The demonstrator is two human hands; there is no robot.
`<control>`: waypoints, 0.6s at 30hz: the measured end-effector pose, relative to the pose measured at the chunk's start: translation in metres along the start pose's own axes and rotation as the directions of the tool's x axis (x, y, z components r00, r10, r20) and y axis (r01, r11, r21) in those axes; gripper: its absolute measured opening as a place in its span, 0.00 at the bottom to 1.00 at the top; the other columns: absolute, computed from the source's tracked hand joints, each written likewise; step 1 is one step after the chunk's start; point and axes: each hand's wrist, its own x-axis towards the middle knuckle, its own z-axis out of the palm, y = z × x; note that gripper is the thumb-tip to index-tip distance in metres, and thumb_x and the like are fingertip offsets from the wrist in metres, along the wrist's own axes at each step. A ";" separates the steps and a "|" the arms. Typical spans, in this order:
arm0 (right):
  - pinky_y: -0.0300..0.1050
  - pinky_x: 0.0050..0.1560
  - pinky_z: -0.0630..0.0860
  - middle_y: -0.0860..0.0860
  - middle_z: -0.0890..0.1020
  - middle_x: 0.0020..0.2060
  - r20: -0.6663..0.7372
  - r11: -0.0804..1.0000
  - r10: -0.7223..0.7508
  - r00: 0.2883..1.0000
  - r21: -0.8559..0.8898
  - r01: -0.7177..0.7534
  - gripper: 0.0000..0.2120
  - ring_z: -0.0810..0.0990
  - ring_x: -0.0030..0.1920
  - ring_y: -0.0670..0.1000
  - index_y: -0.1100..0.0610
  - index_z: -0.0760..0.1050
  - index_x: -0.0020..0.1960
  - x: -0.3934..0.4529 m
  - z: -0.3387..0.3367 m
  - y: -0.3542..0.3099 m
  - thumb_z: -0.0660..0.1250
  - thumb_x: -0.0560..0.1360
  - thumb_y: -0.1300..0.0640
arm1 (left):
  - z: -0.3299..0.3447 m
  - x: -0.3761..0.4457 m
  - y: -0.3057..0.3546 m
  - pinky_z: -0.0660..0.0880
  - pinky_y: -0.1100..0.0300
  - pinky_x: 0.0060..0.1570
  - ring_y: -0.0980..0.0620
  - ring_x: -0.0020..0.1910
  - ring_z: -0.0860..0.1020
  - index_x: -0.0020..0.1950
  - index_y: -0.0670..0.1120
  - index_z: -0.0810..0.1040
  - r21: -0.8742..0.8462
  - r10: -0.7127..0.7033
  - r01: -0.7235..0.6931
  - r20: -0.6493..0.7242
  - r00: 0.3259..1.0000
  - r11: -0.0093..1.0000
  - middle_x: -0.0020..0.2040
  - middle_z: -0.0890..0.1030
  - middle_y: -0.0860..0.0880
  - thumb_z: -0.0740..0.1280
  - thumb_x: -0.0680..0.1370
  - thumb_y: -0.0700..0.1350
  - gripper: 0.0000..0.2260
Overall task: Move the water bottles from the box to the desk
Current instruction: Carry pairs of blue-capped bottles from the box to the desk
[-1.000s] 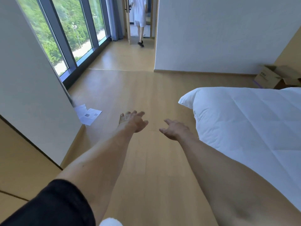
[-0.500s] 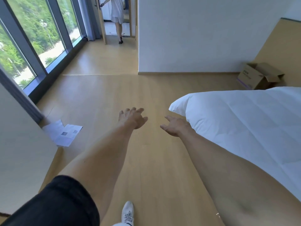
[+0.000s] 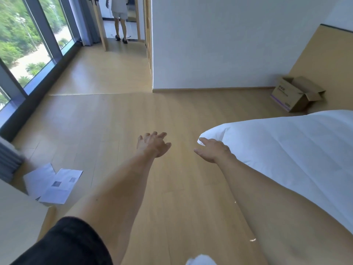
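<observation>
Bright bedroom, loads of daylight

Light wood floor (image 3: 118,119), white wall (image 3: 219,44), big windows (image 3: 17,39) on the left, white-duvet bed (image 3: 286,150) on the right, open doorway (image 3: 122,18) at the back.

Two bare forearms, left hand (image 3: 152,145) and right hand (image 3: 214,151) ungloved, no rings or watch visible, black short sleeve (image 3: 65,243) on left arm, white shoe (image 3: 200,261) tip below

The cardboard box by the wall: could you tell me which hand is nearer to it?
Right. The right hand reaches out below-left of the cardboard box; the left hand is farther left.
</observation>
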 end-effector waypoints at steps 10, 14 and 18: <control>0.54 0.72 0.64 0.52 0.65 0.77 0.033 0.995 -0.092 0.995 0.027 0.091 0.30 0.64 0.75 0.57 0.46 0.58 0.79 0.154 -0.022 -0.048 0.55 0.80 0.37 | -0.033 0.129 -0.040 0.59 0.44 0.74 0.44 0.75 0.65 0.79 0.58 0.60 0.026 -0.093 0.093 -0.005 0.996 0.995 0.76 0.67 0.48 0.54 0.82 0.62 0.26; 0.55 0.73 0.63 0.53 0.66 0.76 0.024 0.990 -0.135 0.990 0.046 0.134 0.30 0.64 0.75 0.58 0.46 0.59 0.79 0.231 -0.043 -0.063 0.56 0.80 0.37 | -0.060 0.198 -0.044 0.58 0.44 0.74 0.44 0.75 0.65 0.80 0.58 0.60 0.044 -0.132 0.132 -0.016 0.991 0.990 0.76 0.67 0.49 0.54 0.82 0.62 0.26; 0.54 0.72 0.63 0.53 0.66 0.76 0.036 0.986 -0.147 0.988 0.080 0.144 0.30 0.65 0.75 0.58 0.45 0.59 0.79 0.299 -0.067 -0.066 0.56 0.80 0.36 | -0.087 0.269 -0.035 0.58 0.44 0.74 0.44 0.75 0.65 0.79 0.58 0.60 0.048 -0.150 0.150 -0.017 0.989 0.987 0.76 0.67 0.49 0.54 0.82 0.61 0.26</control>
